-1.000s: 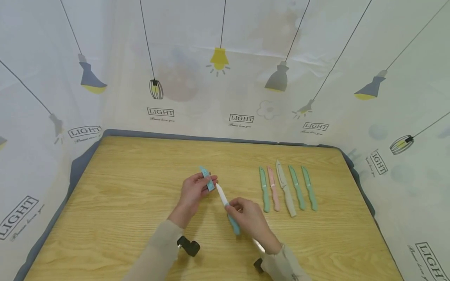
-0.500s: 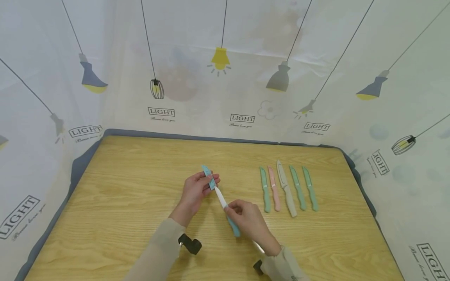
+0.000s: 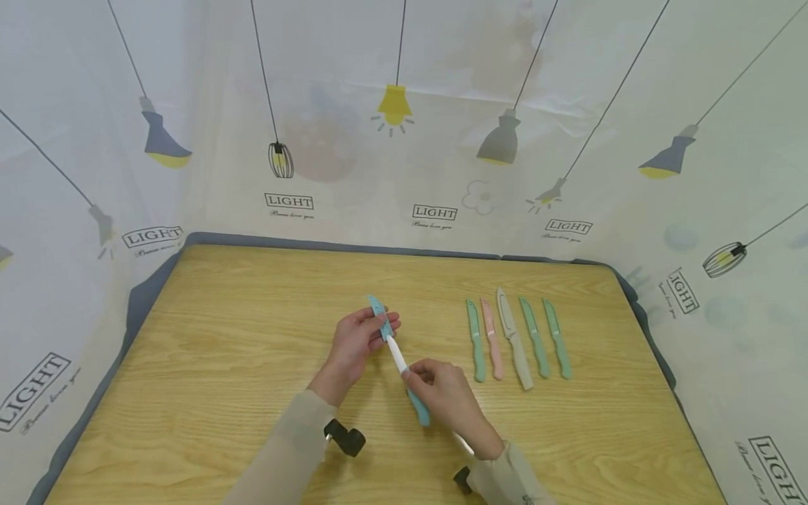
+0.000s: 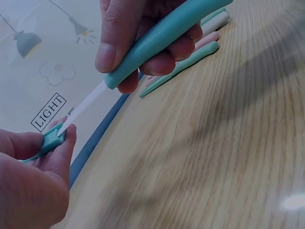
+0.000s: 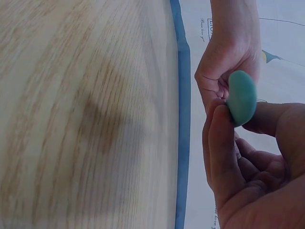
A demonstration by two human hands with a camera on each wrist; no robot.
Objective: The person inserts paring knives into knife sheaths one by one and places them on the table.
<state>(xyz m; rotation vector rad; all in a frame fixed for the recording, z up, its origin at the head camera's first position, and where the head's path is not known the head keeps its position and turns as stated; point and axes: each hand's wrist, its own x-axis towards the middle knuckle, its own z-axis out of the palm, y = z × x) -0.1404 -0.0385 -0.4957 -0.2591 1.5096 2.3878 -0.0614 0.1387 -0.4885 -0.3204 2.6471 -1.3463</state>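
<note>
My left hand pinches a blue knife sheath between thumb and fingers above the table. In my right hand is a knife with a blue handle and a white blade, gripped near the front of the handle. The blade's tip is at the sheath's mouth; in the left wrist view the tip of the blade meets the open end of the sheath. The right wrist view shows the butt of the handle between thumb and fingers, while the blade is hidden there.
Several sheathed knives lie in a row to the right on the wooden table: green, pink, a larger cream one and two more green knives. A printed curtain hangs behind the table's back edge.
The left hand has moved slightly right with the sheath, its mouth coming onto the blade's tip, which stood apart from it before. The right hand has barely moved.
</note>
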